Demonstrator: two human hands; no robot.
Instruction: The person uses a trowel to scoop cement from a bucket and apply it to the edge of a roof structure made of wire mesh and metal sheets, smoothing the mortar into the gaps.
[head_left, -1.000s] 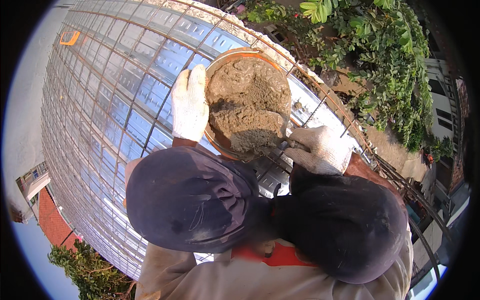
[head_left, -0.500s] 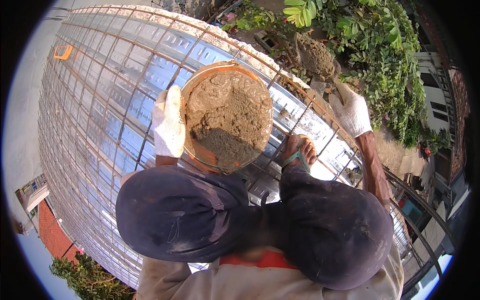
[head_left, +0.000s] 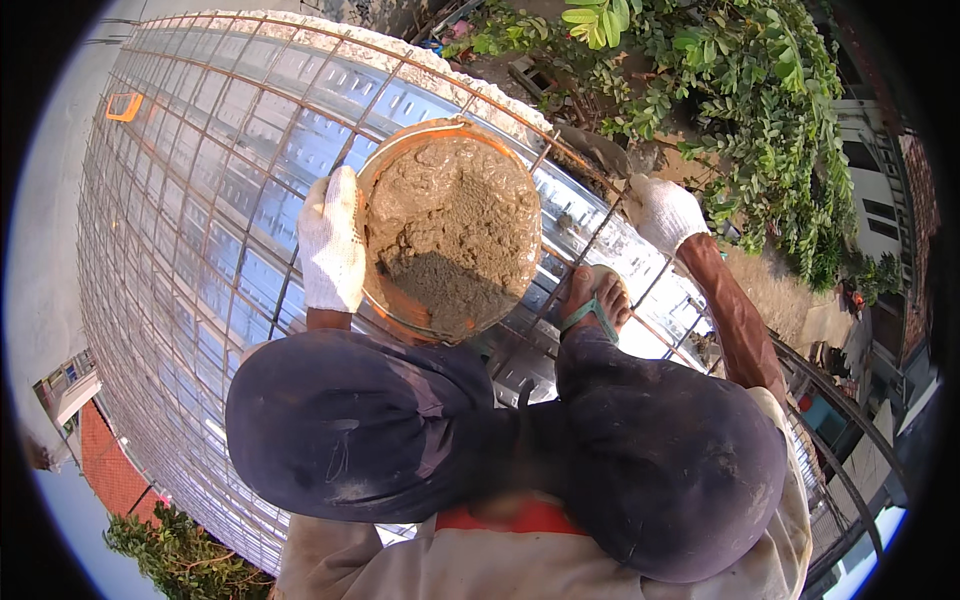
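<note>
My left hand [head_left: 332,240], in a white glove, grips the left rim of an orange bucket [head_left: 450,225] heaped with wet grey-brown mortar, resting over the rebar grid [head_left: 255,165]. My right hand [head_left: 660,210], also gloved, is closed on the handle of a trowel [head_left: 600,148] at the edge beyond the bucket, its blade partly hidden by a bar. My sandalled foot [head_left: 595,300] stands on the grid beside the bucket.
Shiny corrugated decking [head_left: 260,250] lies under the grid, bordered by a rough masonry edge [head_left: 500,100]. An orange object [head_left: 124,106] sits at upper left. Leafy branches [head_left: 760,120], ground below and buildings are beyond the right edge; bent dark bars [head_left: 850,410] curve at lower right.
My right hand has moved from the bucket outward to the edge with a loaded trowel. Since half a second ago it has shifted left, and the lump of mortar no longer shows on the blade.
</note>
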